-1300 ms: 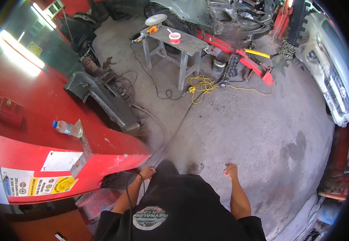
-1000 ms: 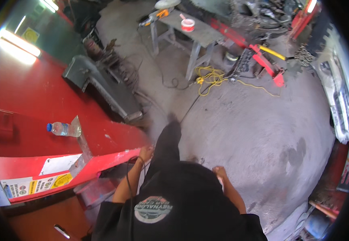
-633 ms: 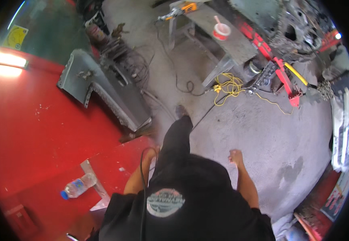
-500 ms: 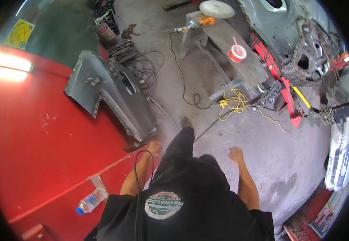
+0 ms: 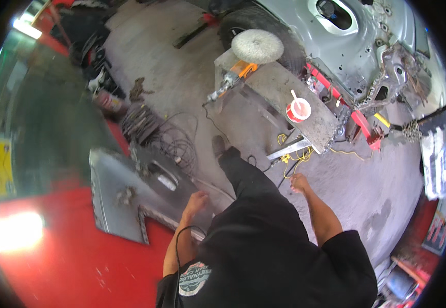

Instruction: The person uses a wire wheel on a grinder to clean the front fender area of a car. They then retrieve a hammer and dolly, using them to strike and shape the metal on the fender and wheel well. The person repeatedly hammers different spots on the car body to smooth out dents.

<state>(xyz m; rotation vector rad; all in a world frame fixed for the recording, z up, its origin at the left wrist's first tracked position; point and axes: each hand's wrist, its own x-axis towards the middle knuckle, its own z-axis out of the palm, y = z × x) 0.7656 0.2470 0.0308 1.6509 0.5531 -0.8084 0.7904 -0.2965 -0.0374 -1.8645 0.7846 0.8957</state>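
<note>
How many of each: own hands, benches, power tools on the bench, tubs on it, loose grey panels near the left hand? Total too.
Own hands: 2 (left hand, right hand)
Bench: 1
Power tool: 1
Tub: 1
Loose grey panel: 1
Total: 6

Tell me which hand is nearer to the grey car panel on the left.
Left. The left hand appears over the right end of the grey car panel, contact unclear; the right hand is well to its right, past the outstretched leg.
</note>
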